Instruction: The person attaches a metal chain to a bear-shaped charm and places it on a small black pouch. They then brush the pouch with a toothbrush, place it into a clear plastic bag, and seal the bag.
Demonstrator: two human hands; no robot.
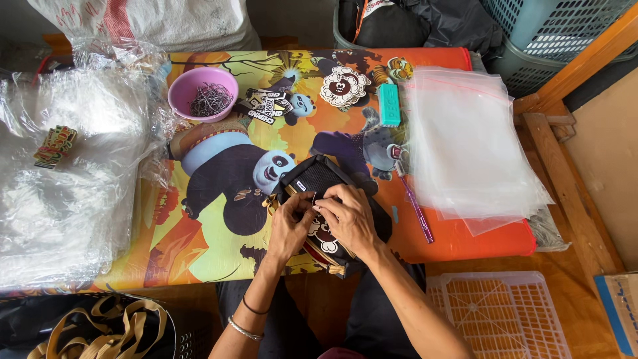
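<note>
A small black bag (318, 176) with a mesh front and tan straps lies at the near edge of the cartoon-printed table cover (219, 239). Both hands rest on it, fingertips meeting near its middle. My left hand (290, 226) pinches at the bag's front, and my right hand (350, 218) presses and grips the bag beside it, over a round cartoon patch (323, 237). What the fingertips pinch is too small to tell.
A pink bowl (203, 92) of thin dark loops sits at the back left beside several stickers (269, 105). Clear zip bags (468, 146) are stacked right, a teal block (389, 104) and purple pen (417, 211) near them. Crinkled plastic (66, 179) covers the left. Baskets stand behind.
</note>
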